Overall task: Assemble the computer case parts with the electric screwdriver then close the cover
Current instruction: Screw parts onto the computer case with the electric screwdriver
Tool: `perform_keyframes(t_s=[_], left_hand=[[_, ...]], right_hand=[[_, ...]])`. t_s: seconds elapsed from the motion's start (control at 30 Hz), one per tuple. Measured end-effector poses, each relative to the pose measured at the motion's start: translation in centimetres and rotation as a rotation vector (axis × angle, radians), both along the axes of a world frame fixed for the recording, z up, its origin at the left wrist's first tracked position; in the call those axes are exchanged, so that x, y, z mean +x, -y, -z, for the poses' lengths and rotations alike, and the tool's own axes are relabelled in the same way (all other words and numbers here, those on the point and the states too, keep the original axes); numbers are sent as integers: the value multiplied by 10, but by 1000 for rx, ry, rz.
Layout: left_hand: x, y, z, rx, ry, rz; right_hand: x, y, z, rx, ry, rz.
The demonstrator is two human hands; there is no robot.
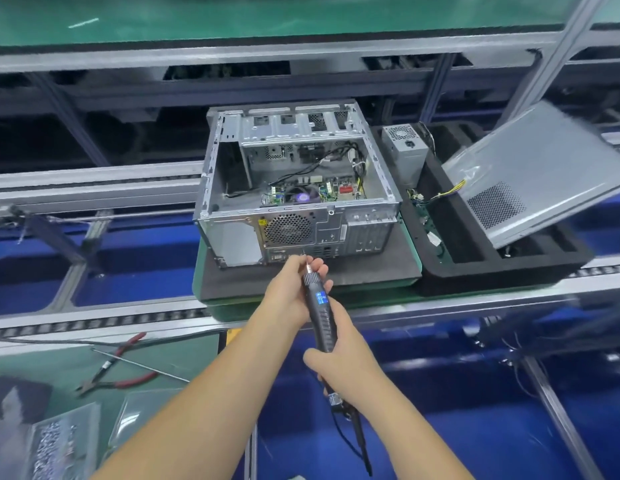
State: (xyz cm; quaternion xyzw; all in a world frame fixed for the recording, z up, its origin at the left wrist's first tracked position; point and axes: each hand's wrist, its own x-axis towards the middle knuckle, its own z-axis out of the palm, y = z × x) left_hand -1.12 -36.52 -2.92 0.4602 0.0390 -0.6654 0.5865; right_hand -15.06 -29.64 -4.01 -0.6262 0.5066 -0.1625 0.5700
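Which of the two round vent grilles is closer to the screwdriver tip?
The big fan grille on the case's rear panel, just above the screwdriver tip; the other grille tops the grey power supply, further back.

Conveyor line (440,308) carries black foam pad (370,268) under open case (298,188); foam tray (502,268) beside.

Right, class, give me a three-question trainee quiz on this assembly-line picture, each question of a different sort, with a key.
1. True or false: the side cover is already fitted on the computer case.
2. Which hand grips the lower handle of the electric screwdriver? A) left hand B) right hand C) neither
3. Fill in: the red-handled pliers lie to the person's ______ on the green bench.

Key
1. False: the cover leans in the black foam tray beside the open case.
2. B: the right hand grips the handle; the left hand holds it near the tip.
3. left
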Motion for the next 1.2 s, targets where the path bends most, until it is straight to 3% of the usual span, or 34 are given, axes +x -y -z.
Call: perform_keyframes(t_s=[0.47, 1.2], left_hand=[[-3, 34, 11, 164, 87, -50], [1, 44, 15, 149, 85, -52]], right_hand=[[-3, 26, 15, 49, 19, 2], [2, 35, 18, 35, 14, 27]])
